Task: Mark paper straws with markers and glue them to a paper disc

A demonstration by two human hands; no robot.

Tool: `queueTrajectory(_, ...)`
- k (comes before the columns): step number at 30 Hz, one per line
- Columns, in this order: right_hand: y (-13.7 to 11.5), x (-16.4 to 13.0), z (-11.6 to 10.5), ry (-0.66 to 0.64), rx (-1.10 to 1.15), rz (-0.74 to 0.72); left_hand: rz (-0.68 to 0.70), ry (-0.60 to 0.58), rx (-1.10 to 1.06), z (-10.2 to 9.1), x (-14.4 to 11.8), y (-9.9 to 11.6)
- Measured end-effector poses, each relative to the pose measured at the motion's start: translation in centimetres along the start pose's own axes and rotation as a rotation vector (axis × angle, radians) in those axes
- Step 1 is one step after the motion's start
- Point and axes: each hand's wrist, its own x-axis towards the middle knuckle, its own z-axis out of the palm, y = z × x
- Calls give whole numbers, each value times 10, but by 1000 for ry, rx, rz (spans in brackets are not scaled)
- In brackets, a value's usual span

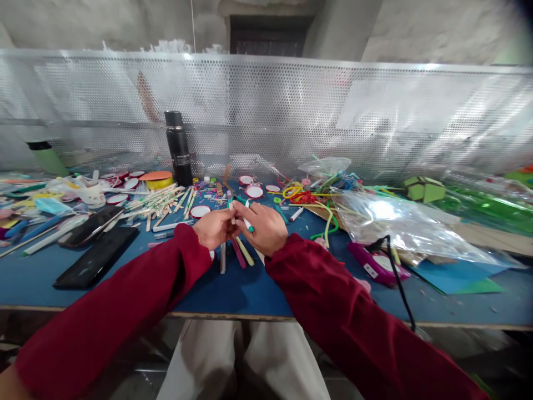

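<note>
**Both hands on the same little stick, mid-counter**

Perforated metal screen [291, 111] ran along the back of a blue counter [250, 289], and the whole top was buried in craft bits. Pretty chaotic, honestly.

Dead center, the left hand [214, 228] and right hand [264, 228] met just above the counter, knuckles nearly touching. Between them was a thin stick [230, 204], held roughly upright, its top poking out above the left hand. Left fingers were curled in tight around its lower part, so that hand was clamped on it. Right fingers were narrow too, pinched in toward the same spot, with a white piece with a green tip [249, 223] sticking out from them. Whether that was a separate pen or part of the stick, I couldn't tell.

My read: they were held close and raised off the counter because the work was fiddly and needed both hands steadying each other.

Right under the hands lay a few loose colored sticks [240, 254], probably kept there for easy reach. Off to the left sat a pile of wooden sticks [162, 201], a black bottle [178, 147] standing upright near the screen, and two dark phones [94, 244] lying flat. To the right, a clear plastic bag [400, 222] slumped over a tangle of colored tubing [308, 195].
</note>
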Motion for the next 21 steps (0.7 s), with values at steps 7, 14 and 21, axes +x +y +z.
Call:
queueTrajectory(7,3,1,-14,179,164,144,75,25,167,-4,0,3)
queueTrajectory(14,1,-1,-21,387,458,144,202,-17,399,-3,4,-19)
queueTrajectory(21,-6,-3,-20,353,426,392,180,-39,391,-1,8,-26)
